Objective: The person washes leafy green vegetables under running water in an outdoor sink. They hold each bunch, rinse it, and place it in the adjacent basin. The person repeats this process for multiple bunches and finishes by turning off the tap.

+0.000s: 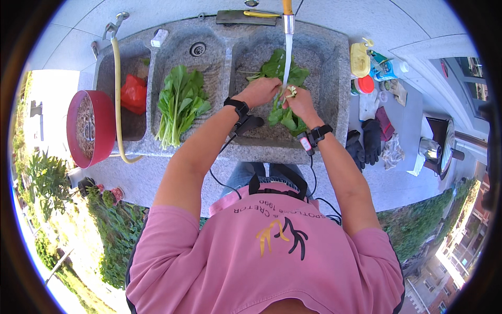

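Water runs from the tap into the right basin of a stone sink. My right hand grips a bunch of leafy greens by its pale stem ends, with the leaves hanging below it. Close beside the stream, my left hand has its fingers bent in at the same bunch; whether they hold a stem cannot be made out. More loose green leaves lie in the basin behind both hands. A larger bundle of leafy greens rests in the middle basin, stems towards me.
A red plastic bag lies in the left basin, beside a yellowish hose and a red tub. A white block sits on the divider. On the right ledge are a yellow pump bottle, a red-lidded jar and black gloves.
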The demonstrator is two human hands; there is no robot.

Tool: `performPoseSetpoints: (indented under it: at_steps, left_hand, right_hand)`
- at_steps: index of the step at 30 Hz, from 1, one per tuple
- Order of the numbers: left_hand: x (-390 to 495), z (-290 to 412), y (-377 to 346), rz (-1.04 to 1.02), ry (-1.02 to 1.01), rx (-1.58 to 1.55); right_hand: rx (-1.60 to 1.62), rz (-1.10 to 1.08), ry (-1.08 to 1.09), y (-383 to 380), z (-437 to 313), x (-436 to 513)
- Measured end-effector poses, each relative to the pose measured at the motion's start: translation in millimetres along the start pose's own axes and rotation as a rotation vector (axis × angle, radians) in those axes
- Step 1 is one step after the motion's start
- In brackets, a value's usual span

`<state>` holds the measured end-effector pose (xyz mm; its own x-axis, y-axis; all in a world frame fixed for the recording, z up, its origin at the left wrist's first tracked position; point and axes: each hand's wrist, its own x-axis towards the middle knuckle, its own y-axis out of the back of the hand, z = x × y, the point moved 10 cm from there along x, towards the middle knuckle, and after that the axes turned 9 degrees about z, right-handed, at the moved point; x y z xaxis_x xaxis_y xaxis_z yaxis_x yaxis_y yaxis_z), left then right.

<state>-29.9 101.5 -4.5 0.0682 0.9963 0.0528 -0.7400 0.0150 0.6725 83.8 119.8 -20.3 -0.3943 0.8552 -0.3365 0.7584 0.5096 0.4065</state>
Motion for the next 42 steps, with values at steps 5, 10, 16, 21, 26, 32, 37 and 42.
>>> performPoseSetpoints:
  at_steps: [5, 10, 16, 21, 26, 32, 37, 42]
  left_hand:
    - [-4.9, -5.2, 2.6, -0.067, -0.039, 0.124]
    - [-6.5, -8.9, 0.7, 0.018, 0.076, -0.175]
    - [-11.1, -19.0, 1.9, -0.028, 0.131, -0.042]
    - [-13.7, -28.2, -0.6, -0.049, 0.075, 0.050]
    - [-13.8, -35.7, -19.4, 0.005, 0.289, -0.392]
    - [-12.2, -32.9, -17.1, 0.026, 0.382, -0.423]
    - [-16.4, -21.4, -18.9, -0.133, 0.419, -0.622]
    - [-22.7, -4.7, -17.3, -0.218, 0.418, -0.857]
  right_hand:
    - [0.051, 0.012, -0.006, -3.2, -8.8, -2.1]
    - [0.061, 0.004, -0.019, -1.0, -11.2, 3.6]
    - [0.120, -0.133, 0.053, 0.0, -9.9, 4.9]
    - [0.149, -0.219, 0.067, -4.4, -3.6, 3.7]
    - [0.224, -0.129, 0.045, 4.5, 1.6, 18.4]
    - [0.216, -0.093, 0.146, 3.8, 1.5, 28.2]
    - [-0.192, -0.029, 0.540, 6.0, -14.7, 26.0]
    - [-0.277, 0.168, 0.325, 28.2, 9.1, 47.5]
